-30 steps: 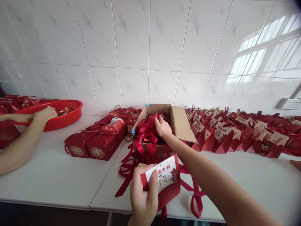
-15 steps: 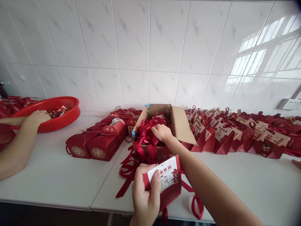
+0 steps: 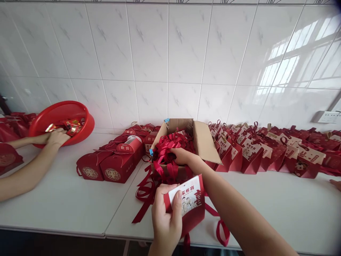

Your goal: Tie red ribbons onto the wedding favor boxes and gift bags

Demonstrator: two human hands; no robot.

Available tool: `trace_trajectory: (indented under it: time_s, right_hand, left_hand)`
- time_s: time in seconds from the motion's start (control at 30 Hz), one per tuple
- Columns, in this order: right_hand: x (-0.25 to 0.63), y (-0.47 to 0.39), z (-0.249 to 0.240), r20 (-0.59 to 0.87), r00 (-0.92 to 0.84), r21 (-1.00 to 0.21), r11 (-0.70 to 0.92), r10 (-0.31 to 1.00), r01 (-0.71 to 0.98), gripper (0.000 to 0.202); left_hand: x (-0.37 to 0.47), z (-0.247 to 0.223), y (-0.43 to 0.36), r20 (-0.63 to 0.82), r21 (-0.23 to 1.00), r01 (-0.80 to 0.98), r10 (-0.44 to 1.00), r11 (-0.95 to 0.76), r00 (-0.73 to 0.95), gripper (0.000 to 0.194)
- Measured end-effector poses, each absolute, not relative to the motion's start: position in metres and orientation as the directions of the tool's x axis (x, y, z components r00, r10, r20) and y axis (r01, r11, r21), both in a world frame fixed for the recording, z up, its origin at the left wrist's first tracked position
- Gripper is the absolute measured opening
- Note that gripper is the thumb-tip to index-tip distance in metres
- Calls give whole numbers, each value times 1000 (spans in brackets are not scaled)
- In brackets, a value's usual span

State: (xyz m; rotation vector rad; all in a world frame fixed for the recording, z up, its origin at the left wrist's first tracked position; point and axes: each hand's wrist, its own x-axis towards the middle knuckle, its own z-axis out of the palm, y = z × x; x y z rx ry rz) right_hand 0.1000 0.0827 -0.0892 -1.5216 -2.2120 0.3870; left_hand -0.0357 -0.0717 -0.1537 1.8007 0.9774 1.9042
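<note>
My left hand [image 3: 167,213] grips a red and white printed gift box [image 3: 190,202], thumb across its front, above the table's near edge. Farther back, my right hand [image 3: 179,155] reaches into an open cardboard box [image 3: 207,144] heaped with dark red ribbons [image 3: 166,144]. Its fingers are sunk among the ribbons and hidden, so what they hold cannot be told. Loose ribbon trails over the front of the cardboard box onto the white table [image 3: 128,217].
Red gift boxes [image 3: 114,169] stand left of the cardboard box; rows of red bags [image 3: 252,156] stand right. At far left, another person's hands [image 3: 57,137] are in a tilted red basin [image 3: 89,122] of wrapped pieces. Another hand [image 3: 336,184] shows at the right edge.
My right hand has sunk deeper into the ribbons, and its fingers are now hidden. At the left, the basin is tilted up more, and the other person's second hand now shows in it.
</note>
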Motion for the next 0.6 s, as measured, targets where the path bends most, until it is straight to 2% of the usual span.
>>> trace_trajectory:
  time_s: [0.1,0.23,0.4,0.5,0.6]
  right_hand:
    - [100,87,-88,287,-223,-513,346,932,786,24]
    - [106,91,-76,446,-23,-627,332,894,705,15]
    - [129,68,-52,590,268,-763,417,762,494,26]
    - [149,36,-36,638,409,-770,522,652,367,33]
    - [167,-2,-26,648,545,-672,736,532,82,27]
  left_hand:
    - [-34,-156,-70,732,678,216,671,-702,-119,9]
    - [-30,-156,-69,719,695,188,682,-694,-137,9]
    - [-28,-153,-70,717,694,190,692,-695,-87,12]
    - [-28,-152,-69,695,713,193,717,-674,-64,14]
    - [-28,-152,-68,690,720,181,718,-670,-85,15]
